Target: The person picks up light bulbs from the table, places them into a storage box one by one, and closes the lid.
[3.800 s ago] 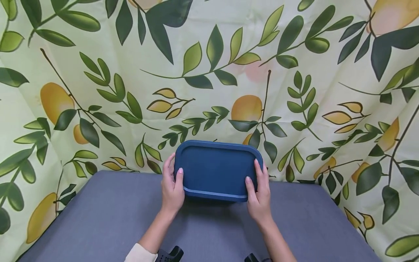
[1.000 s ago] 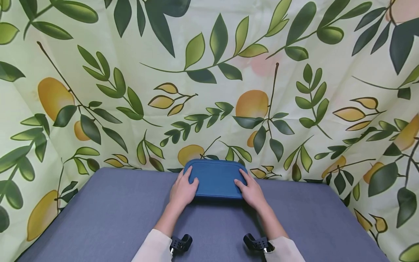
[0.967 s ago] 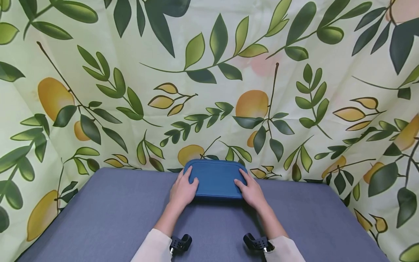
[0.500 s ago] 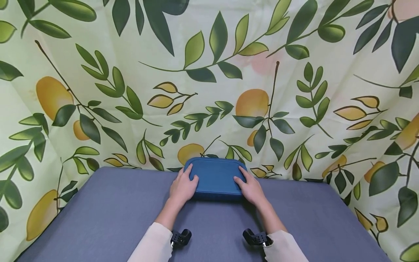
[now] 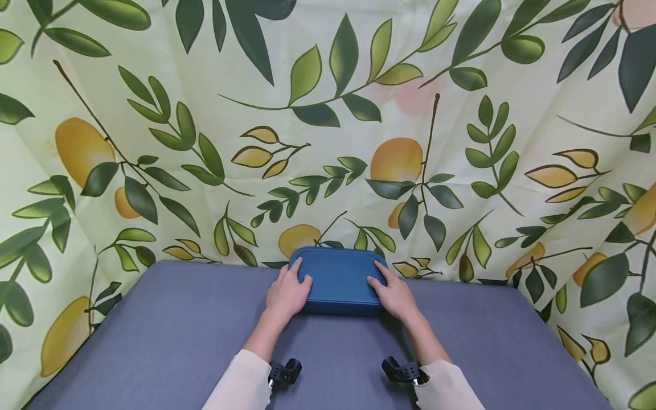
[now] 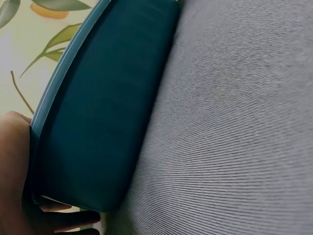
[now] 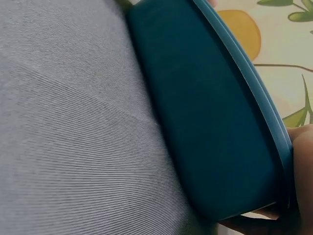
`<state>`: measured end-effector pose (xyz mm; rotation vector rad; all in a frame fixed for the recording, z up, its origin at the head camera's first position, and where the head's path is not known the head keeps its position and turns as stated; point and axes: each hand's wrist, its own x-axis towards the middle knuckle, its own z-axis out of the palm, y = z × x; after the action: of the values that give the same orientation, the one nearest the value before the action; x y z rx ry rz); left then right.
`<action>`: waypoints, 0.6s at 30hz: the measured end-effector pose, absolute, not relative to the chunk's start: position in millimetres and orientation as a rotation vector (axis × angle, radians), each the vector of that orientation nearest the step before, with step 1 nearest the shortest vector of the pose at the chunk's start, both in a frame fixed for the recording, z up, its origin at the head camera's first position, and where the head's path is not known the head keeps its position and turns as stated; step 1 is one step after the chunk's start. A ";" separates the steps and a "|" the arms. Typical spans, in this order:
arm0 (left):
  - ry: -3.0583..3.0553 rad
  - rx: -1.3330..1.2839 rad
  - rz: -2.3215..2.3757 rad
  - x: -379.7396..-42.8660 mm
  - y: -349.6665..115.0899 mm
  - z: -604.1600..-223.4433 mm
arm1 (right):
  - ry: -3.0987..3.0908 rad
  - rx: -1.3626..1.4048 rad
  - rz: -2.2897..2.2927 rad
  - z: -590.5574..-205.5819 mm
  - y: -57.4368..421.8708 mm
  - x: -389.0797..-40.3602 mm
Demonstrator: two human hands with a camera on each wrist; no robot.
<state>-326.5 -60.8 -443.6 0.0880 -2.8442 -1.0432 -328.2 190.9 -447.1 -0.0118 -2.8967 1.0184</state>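
A dark blue storage box (image 5: pixel 340 276) with rounded corners and a flat, rimmed, lid-like top is at the far middle of the grey table. My left hand (image 5: pixel 288 290) holds its left end, thumb on the top near the rim and fingers around the side. On the opposite end my right hand (image 5: pixel 393 291) grips it the same way. In the left wrist view, the long wall of the box (image 6: pixel 102 107) meets the grey cloth, and fingers reach beneath the end corner. The right wrist view shows the wall (image 7: pixel 210 112) also down at the cloth. The box's inside is hidden.
Grey cloth covers the table (image 5: pixel 195 330). Behind and at both sides hangs a curtain (image 5: pixel 328 142) printed with leaves and orange fruit, close to the box's far edge. Black wrist straps (image 5: pixel 284 373) sit at both cuffs.
Earlier the box was held up, tilted with its top facing me. It has been lowered away from me and levelled onto the table; its front wall now shows. Both hands stay on its ends.
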 end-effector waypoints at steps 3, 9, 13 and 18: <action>-2.842 0.075 -1.049 -324.3 -58.4 -443.3 | -2.884 -0.009 1.017 -446.2 194.3 -323.6; -2.870 0.047 -1.058 -317.1 -58.0 -443.4 | -2.865 -0.021 1.012 -448.2 197.2 -312.1; -2.890 0.047 -1.044 -309.4 -62.0 -443.7 | -2.865 -0.010 1.018 -451.4 194.5 -304.1; -2.913 0.049 -1.007 -297.9 -69.5 -443.8 | -2.875 0.023 1.017 -453.0 189.7 -294.4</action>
<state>-297.9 -69.5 -443.8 0.0490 -2.9133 -1.0067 -294.4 189.7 -453.0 0.0233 -2.8747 1.0172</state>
